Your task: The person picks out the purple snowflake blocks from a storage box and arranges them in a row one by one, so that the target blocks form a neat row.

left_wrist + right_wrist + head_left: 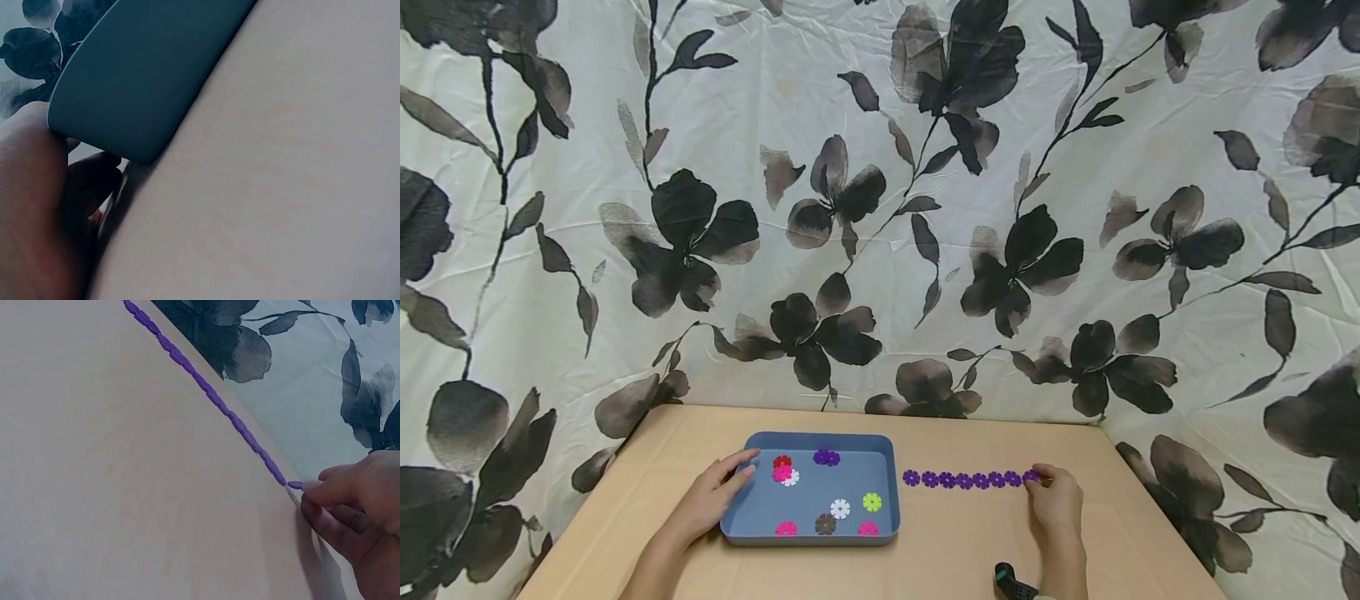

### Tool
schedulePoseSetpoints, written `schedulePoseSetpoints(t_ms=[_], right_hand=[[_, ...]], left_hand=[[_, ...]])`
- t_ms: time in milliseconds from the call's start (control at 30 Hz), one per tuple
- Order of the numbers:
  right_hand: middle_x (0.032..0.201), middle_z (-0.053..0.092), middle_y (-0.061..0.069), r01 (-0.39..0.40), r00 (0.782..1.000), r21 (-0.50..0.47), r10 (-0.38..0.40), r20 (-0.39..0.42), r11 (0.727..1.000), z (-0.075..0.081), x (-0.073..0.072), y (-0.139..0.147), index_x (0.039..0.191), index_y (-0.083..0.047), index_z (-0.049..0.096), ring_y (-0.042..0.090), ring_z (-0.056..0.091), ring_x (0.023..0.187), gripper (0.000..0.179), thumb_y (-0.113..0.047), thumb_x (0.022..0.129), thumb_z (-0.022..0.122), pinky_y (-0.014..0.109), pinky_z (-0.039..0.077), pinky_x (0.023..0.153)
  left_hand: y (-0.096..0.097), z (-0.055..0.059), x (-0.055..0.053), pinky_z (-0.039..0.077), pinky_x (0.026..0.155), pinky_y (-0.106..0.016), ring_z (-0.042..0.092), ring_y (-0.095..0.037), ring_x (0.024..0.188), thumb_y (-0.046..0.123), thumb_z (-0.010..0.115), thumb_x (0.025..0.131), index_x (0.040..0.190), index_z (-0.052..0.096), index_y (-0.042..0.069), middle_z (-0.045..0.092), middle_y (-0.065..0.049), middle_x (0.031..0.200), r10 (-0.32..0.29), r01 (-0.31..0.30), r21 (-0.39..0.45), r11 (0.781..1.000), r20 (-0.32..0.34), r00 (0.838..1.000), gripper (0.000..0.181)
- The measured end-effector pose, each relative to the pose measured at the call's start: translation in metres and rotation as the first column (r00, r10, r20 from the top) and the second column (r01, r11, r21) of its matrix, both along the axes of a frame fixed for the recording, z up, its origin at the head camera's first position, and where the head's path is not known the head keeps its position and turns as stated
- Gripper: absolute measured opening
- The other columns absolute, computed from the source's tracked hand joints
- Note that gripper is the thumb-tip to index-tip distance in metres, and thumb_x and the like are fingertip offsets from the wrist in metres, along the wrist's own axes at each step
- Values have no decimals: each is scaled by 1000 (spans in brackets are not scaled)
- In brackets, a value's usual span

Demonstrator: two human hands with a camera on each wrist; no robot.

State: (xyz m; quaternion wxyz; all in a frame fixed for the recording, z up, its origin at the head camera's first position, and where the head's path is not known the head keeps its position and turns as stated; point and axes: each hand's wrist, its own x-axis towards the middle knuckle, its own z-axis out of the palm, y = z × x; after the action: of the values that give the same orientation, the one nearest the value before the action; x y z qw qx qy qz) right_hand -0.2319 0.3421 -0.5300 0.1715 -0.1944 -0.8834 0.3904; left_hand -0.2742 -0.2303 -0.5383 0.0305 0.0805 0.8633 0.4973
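My left hand (711, 493) holds the left side of a blue-grey tray (810, 539), thumb over the rim and other fingers partly hidden behind the wall in the left wrist view. To the tray's right, a row of purple flower-shaped discs (964, 481) runs sideways across the tabletop. At its right end, thumb and fingers of my right hand (1056, 497) pinch one more purple disc (295, 485). In the right wrist view that disc is slightly tilted, right at the end of the row, and partly covered by the fingertips.
Inside the tray lie purple discs (827, 457), a red disc (782, 460), a lime disc (872, 502), a brown disc (825, 524), and several white and pink ones. Everything is on a light tan tabletop (955, 558). A floral cloth (865, 250) hangs behind its back edge.
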Motion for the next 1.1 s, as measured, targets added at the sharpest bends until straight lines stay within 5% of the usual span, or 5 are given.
schedulePoseSetpoints(t_ms=[433, 800, 1100], right_hand=[[114, 67, 29, 13, 1000, -5, -13, 22, 1000, 0, 1, 2, 126, 9, 67, 38, 61, 101, 30, 0, 98, 67, 41, 52, 82], [121, 65, 32, 25, 1000, -6, -25, 3, 1000, 2, 2, 1, 131, 9, 64, 44, 62, 109, 35, -2, 98, 64, 55, 52, 91], [131, 60, 23, -4, 996, -87, -4, -84, 996, 16, -5, -15, 137, 1, 63, 33, 57, 105, 36, -9, 103, 64, 15, 49, 65]], left_hand=[[0, 1, 1, 5, 128, -68, 22, -48, 157, 47, 54, 107, 152, 55, 18, 43, -20, 162, -2, 2, -2, 1000, -8, 1000, 53], [0, 1, 1, 5, 128, -67, 24, -47, 157, 43, 54, 108, 152, 55, 18, 44, -20, 162, 1, -1, -8, 1000, -7, 1000, 50], [0, 2, 2, 6, 127, -70, 22, -47, 157, 44, 54, 108, 152, 55, 19, 43, -20, 163, 4, -4, -10, 1000, 12, 1000, 51]])
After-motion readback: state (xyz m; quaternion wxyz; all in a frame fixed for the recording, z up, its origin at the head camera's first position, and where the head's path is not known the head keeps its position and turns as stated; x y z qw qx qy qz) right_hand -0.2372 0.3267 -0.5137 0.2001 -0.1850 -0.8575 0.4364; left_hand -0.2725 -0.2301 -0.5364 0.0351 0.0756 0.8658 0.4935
